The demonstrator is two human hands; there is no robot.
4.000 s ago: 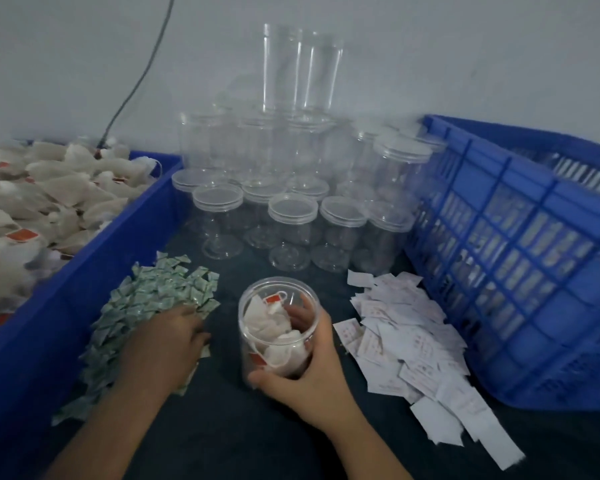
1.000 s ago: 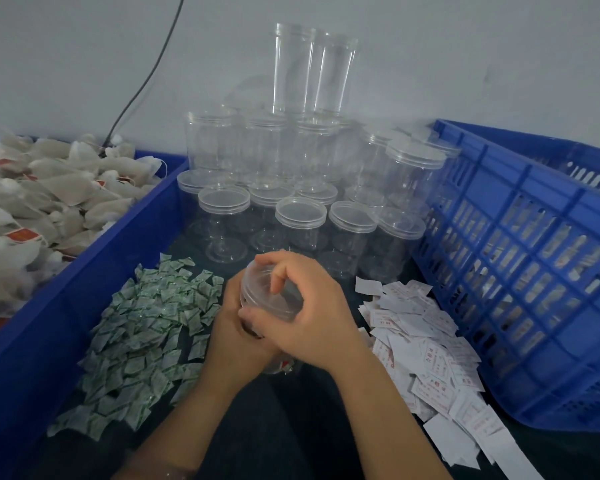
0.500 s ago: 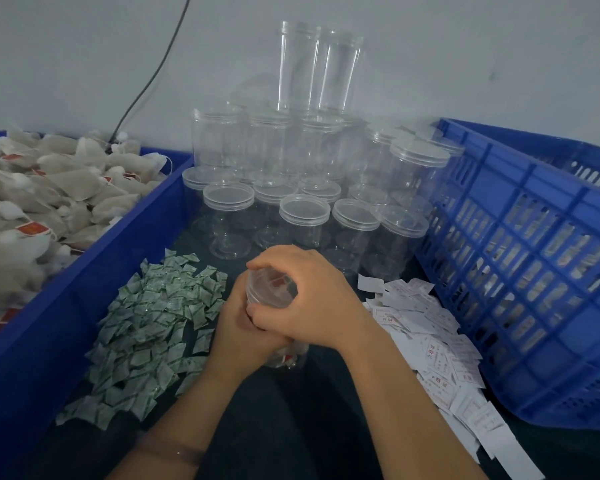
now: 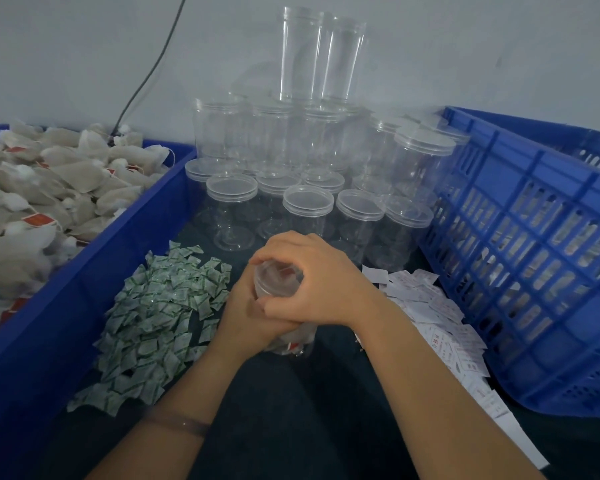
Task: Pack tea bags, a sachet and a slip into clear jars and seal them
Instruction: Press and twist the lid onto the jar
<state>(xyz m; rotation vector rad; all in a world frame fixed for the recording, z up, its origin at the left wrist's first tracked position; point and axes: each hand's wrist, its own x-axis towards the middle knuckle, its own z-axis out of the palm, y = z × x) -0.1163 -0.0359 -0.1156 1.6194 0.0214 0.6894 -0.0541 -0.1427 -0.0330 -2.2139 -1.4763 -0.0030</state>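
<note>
A clear jar [image 4: 293, 342] holding tea bags stands on the dark table in front of me. My left hand [image 4: 246, 318] grips its body from the left. My right hand [image 4: 312, 282] curls over the top, fingers round the clear lid [image 4: 278, 277]. Most of the jar is hidden by both hands. A heap of green-and-white sachets [image 4: 153, 320] lies to the left, a heap of white paper slips [image 4: 440, 327] to the right.
A blue tray [image 4: 84, 282] on the left is full of tea bags [image 4: 32, 202]. A blue slatted crate [image 4: 534, 244] stands on the right. Several empty lidded clear jars [image 4: 309, 202] are stacked against the back wall, with a dark cable [image 4: 146, 77] running down it.
Four seconds ago the jar stood open, my left hand on the sachets. Since then both hands have closed on the jar with a lid on top; lately they barely move.
</note>
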